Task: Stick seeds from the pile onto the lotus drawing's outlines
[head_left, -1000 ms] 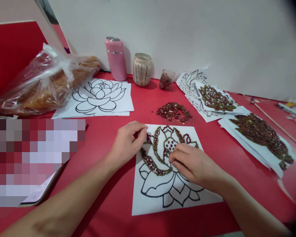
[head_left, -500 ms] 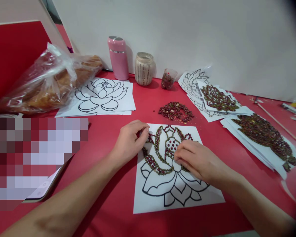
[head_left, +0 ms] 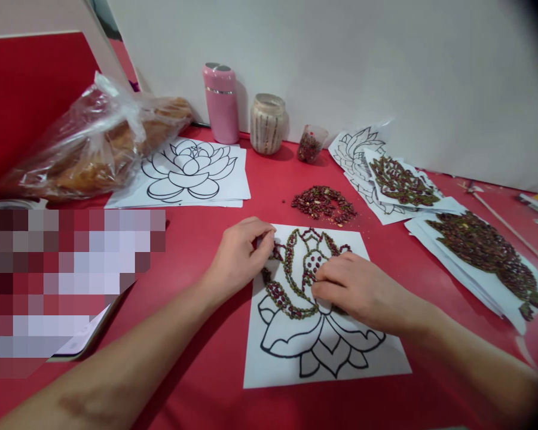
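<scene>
A white sheet with a black lotus outline lies on the red table, its upper part partly covered with red and green beans. My left hand rests at the sheet's upper left edge, thumb and fingertips close together; what they hold, if anything, is too small to tell. Over the middle of the drawing is my right hand, its fingers pinched beside the round centre dotted with red beans. Anything between those fingertips is hidden. Just beyond the sheet lies a loose pile of red beans.
Along the back stand a pink flask, a glass jar and a small cup of beans. A plastic bag and lotus sheets lie left. Bean-covered sheets lie right; a blurred-out device sits front left.
My right hand has shifted slightly over the flower's centre, its fingers now more curled. My left hand stays at the sheet's edge. The whole view has moved a little.
</scene>
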Action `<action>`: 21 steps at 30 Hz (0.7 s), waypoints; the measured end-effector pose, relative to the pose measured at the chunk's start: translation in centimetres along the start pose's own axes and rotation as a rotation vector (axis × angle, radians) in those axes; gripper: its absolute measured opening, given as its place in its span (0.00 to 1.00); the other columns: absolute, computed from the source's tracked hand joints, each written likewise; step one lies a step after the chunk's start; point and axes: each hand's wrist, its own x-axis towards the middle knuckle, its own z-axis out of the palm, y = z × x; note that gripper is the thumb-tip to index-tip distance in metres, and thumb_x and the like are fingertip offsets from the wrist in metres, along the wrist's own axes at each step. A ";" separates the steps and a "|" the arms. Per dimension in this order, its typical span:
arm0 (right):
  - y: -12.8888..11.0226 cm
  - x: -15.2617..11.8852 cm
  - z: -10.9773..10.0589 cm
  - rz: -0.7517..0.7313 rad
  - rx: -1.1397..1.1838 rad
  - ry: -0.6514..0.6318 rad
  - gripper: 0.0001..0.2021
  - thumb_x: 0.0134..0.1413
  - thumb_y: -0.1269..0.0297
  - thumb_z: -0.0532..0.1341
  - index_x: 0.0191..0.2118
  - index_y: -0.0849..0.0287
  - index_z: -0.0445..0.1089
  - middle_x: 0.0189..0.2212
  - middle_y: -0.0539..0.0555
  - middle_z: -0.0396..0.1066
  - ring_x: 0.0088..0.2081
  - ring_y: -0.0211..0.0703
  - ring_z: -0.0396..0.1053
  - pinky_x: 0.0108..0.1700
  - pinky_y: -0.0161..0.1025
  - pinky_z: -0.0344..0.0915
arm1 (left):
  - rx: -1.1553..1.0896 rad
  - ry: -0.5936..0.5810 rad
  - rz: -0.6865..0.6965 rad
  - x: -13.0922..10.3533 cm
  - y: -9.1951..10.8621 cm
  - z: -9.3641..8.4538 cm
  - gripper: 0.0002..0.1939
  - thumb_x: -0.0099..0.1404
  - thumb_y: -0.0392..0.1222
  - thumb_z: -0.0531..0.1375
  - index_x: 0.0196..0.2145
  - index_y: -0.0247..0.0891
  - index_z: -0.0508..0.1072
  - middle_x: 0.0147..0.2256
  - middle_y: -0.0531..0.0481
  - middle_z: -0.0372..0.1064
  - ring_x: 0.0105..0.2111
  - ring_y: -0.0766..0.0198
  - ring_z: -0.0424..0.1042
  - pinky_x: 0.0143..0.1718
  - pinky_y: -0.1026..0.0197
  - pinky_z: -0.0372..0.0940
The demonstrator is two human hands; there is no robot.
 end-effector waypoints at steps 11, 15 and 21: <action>0.1 0.1 -0.1 0.010 -0.026 -0.084 0.10 0.59 0.70 0.48 0.35 0.56 0.66 0.30 0.51 0.63 0.33 0.39 0.56 0.35 0.38 0.49 | -0.008 0.000 -0.023 0.0 0.1 0.0 0.09 0.61 0.36 0.52 0.29 0.36 0.71 0.27 0.50 0.66 0.28 0.65 0.65 0.30 0.64 0.59; 0.1 0.0 -0.1 0.019 -0.038 -0.088 0.10 0.59 0.69 0.49 0.33 0.55 0.66 0.29 0.50 0.61 0.31 0.38 0.54 0.35 0.37 0.48 | -0.002 -0.002 -0.016 0.0 0.0 0.0 0.09 0.62 0.36 0.52 0.29 0.36 0.71 0.27 0.50 0.66 0.28 0.65 0.65 0.30 0.64 0.59; 0.0 0.1 -0.4 0.056 -0.011 -0.094 0.09 0.58 0.69 0.50 0.32 0.56 0.66 0.29 0.50 0.61 0.31 0.38 0.54 0.35 0.37 0.50 | 0.010 -0.008 -0.011 -0.1 -0.1 0.0 0.09 0.62 0.36 0.52 0.29 0.36 0.71 0.27 0.51 0.66 0.28 0.66 0.65 0.30 0.64 0.59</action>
